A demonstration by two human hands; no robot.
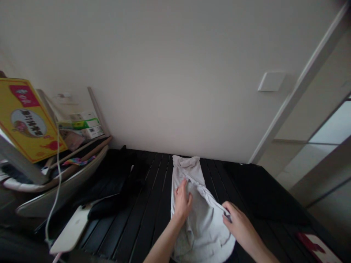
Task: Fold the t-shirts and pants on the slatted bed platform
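A light grey cloth garment (200, 215) lies lengthwise in front of me, partly folded, with a bunched edge running diagonally across it. Its far end is narrower and comes close to the wall. My left hand (183, 201) rests on the garment's left part, fingertips at the diagonal edge and the thumb apart from the fingers. At the right, my right hand (238, 223) is closed on that same edge, pinching the cloth between thumb and fingers. The fabric between the hands is slightly raised and wrinkled.
Beneath is a black slatted surface (137, 215). Dark cloth (109, 179) and a white phone (72, 228) with a cable lie left, near a yellow box (30, 120). Right are a black flat item (265, 190) and a red-and-white item (318, 248). A wall (175, 91) stands behind.
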